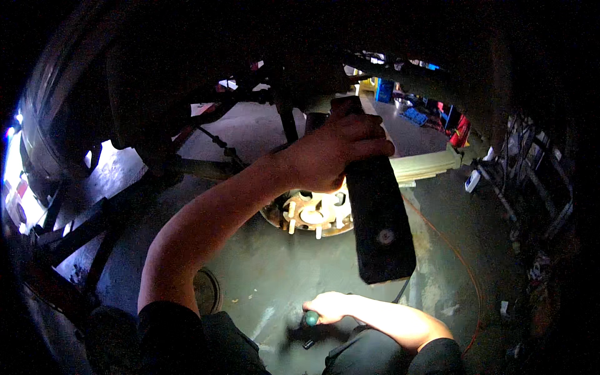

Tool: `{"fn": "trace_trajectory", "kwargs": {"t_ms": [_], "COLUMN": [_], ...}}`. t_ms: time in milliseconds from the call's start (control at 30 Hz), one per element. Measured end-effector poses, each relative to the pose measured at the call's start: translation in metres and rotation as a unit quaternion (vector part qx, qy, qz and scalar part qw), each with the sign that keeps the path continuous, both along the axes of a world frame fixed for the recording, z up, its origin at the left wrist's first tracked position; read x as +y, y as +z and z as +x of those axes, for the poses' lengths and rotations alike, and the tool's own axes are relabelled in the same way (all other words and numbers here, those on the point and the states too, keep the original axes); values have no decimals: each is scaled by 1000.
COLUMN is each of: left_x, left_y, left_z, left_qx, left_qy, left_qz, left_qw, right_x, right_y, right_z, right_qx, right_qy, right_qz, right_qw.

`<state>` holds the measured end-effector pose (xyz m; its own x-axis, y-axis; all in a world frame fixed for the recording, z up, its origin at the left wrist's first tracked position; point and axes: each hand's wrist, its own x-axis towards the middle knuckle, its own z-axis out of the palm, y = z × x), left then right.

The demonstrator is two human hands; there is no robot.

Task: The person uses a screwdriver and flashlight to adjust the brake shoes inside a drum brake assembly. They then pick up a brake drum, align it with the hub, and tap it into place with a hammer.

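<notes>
At one o'clock the left hand [350, 144] wraps its fingers round a black slab [380, 219], perhaps a lamp angled to light the central wheel hub [312, 215]; at six the right hand [328, 306] encloses a green-ended tool [311, 319].

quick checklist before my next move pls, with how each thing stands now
1. Left grip closed around the long black rectangular object: ok
2. Right grip closed around the green round-ended tool: ok
3. Tool's far end identifiable: cannot tell, too dark
4. Round metal hub with studs lit: ok
5. Whole hub in sight: not ok, black object overlaps its right edge
6. Thin orange cable apart from both grips: ok
</notes>
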<state>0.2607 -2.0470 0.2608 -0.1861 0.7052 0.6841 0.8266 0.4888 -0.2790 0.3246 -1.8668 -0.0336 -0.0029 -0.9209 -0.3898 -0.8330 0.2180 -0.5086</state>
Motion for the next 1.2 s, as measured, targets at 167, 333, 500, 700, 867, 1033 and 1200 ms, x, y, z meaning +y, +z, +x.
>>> {"fn": "trace_trajectory", "kwargs": {"t_ms": [167,333,500,700,867,1033,1200], "left_x": [-40,-63,-99,-114,-117,-111,-116], "left_y": [12,28,23,4,-3,-12,-15], "left_z": [-9,-30,-72,-69,-62,-69,-70], "left_qx": [-115,-146,-170,-163,-168,-64,-114], "left_qy": [-39,2,29,57,13,25,-12], "left_qz": [126,142,127,127,180,170,247], "left_qw": [985,979,977,977,969,983,962], "right_x": [1,0,-13,-15,-18,-16,-9], "right_y": [-10,-12,1,-14,-16,-3,2], "right_z": [-2,-2,2,-4,2,3,-4], "right_qx": [-6,17,15,13,16,16,23], "right_qy": [-16,-4,-6,-11,-11,-15,-29], "right_qz": [29,19,5,4,26,27,37], "right_qw": [999,1000,1000,1000,999,999,999]}}
